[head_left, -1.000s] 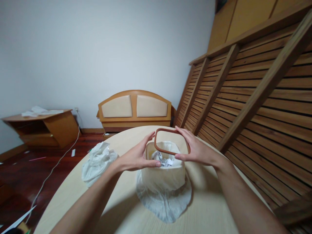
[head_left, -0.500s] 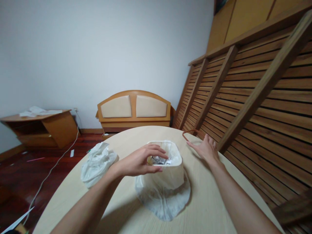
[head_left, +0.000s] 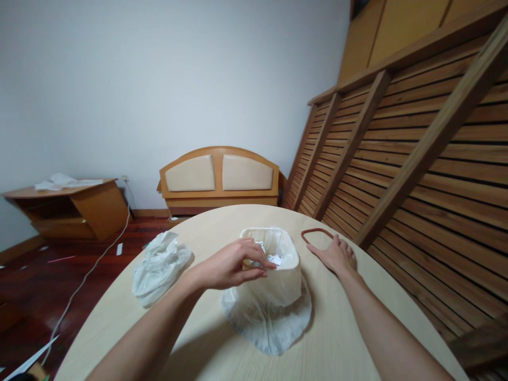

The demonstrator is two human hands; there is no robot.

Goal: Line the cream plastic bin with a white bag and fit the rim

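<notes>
Of your 2 hands, the left (head_left: 244, 263) bends over the lined bin's (head_left: 278, 291) near-left rim; whether it grips there, I cannot tell. Your right hand (head_left: 337, 255) grips the brown frame (head_left: 317, 229) right of the bin, on the bench (head_left: 341, 338). A white plastic bag (head_left: 159, 270) sits left.
</notes>
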